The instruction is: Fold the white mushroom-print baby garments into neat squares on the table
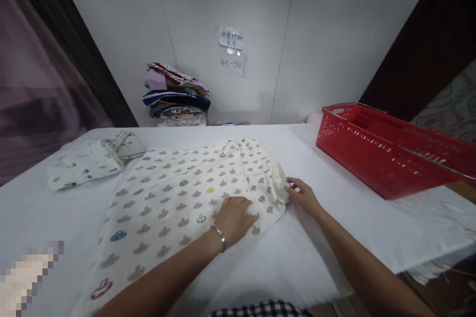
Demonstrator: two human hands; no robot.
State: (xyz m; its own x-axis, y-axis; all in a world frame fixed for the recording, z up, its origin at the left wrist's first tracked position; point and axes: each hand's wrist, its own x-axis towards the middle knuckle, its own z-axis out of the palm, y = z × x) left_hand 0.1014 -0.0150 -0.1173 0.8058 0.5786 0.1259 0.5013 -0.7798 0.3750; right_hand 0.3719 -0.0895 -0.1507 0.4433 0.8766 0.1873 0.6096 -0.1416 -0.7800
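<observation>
A thin white cloth printed with grey and coloured mushrooms (173,205) lies spread over the table, its right part turned over in a wrinkled fold. My left hand (234,220), with a bracelet at the wrist, rests flat on the cloth near that fold, fingers stretched out. At the cloth's right edge my right hand (302,197) pinches a bunched bit of the fabric between thumb and fingers. To the left of the cloth lies another white cloth with a leaf print (89,161), loosely folded and partly rumpled.
A red plastic basket (357,153) with metal handles stands on the right of the white-covered table (334,233). Against the wall at the back is a stack of folded fabrics (176,94). Paper notes (231,63) hang on the wall. A pinkish curtain (40,74) hangs at the left.
</observation>
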